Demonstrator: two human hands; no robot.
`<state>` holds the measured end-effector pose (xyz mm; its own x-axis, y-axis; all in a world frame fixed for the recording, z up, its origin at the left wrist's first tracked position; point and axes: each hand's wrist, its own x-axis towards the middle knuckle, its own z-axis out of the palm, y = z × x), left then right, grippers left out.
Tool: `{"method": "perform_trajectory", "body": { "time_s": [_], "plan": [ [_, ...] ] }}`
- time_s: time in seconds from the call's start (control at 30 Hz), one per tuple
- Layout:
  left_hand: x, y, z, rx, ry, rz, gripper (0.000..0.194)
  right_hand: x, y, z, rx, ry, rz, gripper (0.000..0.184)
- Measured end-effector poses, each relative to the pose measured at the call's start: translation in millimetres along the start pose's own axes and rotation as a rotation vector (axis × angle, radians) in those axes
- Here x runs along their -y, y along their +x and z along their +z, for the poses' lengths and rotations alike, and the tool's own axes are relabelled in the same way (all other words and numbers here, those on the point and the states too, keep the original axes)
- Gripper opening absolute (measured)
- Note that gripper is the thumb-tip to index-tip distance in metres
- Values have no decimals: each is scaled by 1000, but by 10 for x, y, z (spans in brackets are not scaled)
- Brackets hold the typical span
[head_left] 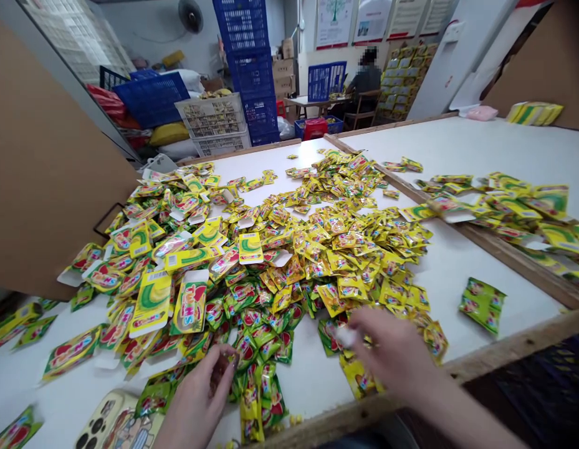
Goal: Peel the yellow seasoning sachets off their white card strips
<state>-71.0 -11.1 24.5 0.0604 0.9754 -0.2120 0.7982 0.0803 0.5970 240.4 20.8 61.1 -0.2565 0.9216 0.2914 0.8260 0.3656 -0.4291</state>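
My left hand (200, 390) is at the near edge of the pile, its fingers curled toward the thumb; whatever may be between them is hidden. Green watermelon-print sachets (265, 340) lie just beyond its fingertips. To the right, my right hand (392, 352) is smeared by motion over yellow sachets (357, 374), with a blurred white patch at its fingertips. Whether it grips anything is unclear. Flat printed cartons, among them a yellow banana-print carton (151, 302) and a watermelon-print carton (189, 302), lie on the heap left of centre.
The white tabletop (312, 377) has a wooden rim (364, 408) in front and a wooden divider (499, 249) at right. One green packet (482, 305) lies apart. A phone (123, 421) lies at lower left. Blue crates (249, 75) and a seated person (368, 78) are behind.
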Motion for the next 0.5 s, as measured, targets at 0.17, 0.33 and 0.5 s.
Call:
{"method": "perform_trajectory", "body": {
  "time_s": [0.17,0.33,0.5],
  "plan": [
    [24,-261,168,193,-130,-76,35,665,-138,798,473,284,62,8],
    [-38,-247,375,105,-243,19,48,592,-45,809,525,711,174,7],
    [-295,8,361,-69,-142,176,21,296,-10,606,353,608,186,8]
  ]
}}
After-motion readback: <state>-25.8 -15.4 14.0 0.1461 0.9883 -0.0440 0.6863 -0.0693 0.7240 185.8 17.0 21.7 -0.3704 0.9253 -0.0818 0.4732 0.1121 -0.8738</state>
